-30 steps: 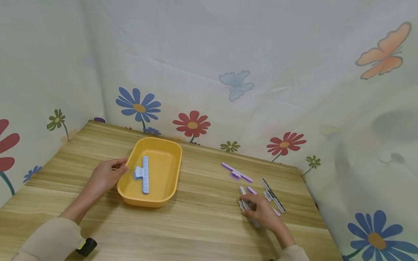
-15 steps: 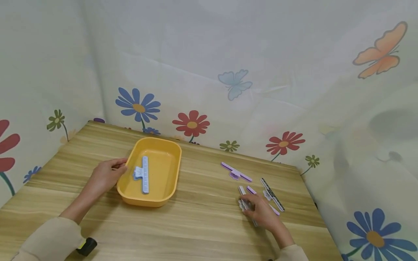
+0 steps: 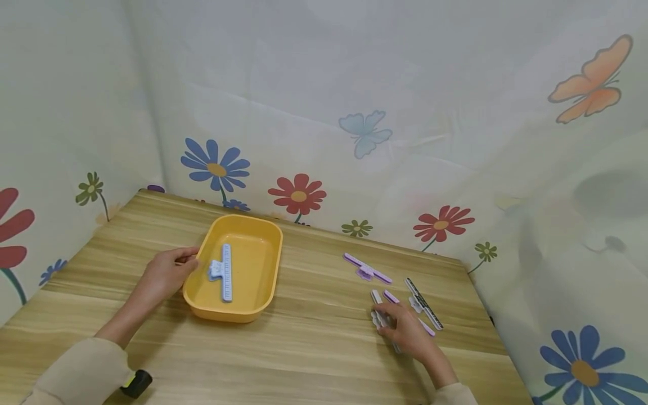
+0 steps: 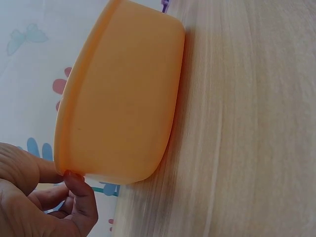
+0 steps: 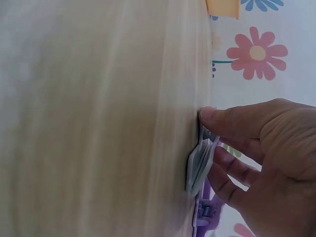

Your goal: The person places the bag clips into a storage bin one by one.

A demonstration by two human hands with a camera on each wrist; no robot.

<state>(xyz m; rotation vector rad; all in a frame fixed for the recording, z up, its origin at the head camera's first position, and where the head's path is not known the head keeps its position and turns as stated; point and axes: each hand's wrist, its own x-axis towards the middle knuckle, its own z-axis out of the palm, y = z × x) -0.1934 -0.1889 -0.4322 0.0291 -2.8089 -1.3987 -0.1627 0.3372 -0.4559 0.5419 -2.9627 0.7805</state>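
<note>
Grey clip [image 5: 198,170] lies at the same spot on the tabletop [image 3: 314,349] as half a second ago; right hand [image 3: 409,331] still on it, left hand [image 3: 164,274] still at the yellow bin [image 3: 253,275]. Only the head view shifts a touch. Right grip: thumb and fingers nearly closed, pinching the clip. Left grip: thumb and fingers nipping the bin's left rim. Clip shows a long narrow bar and a scalloped lever; right hand blocks its middle from me. Near purple clip [image 3: 392,297] just beside it, partly hidden by that hand. Black-and-white clip [image 3: 424,304] further right, far purple clip [image 3: 368,268] further back. Blue clip [image 3: 226,273] inside the bin, toward its left side. Floral backdrop [image 3: 304,112] hangs behind.
</note>
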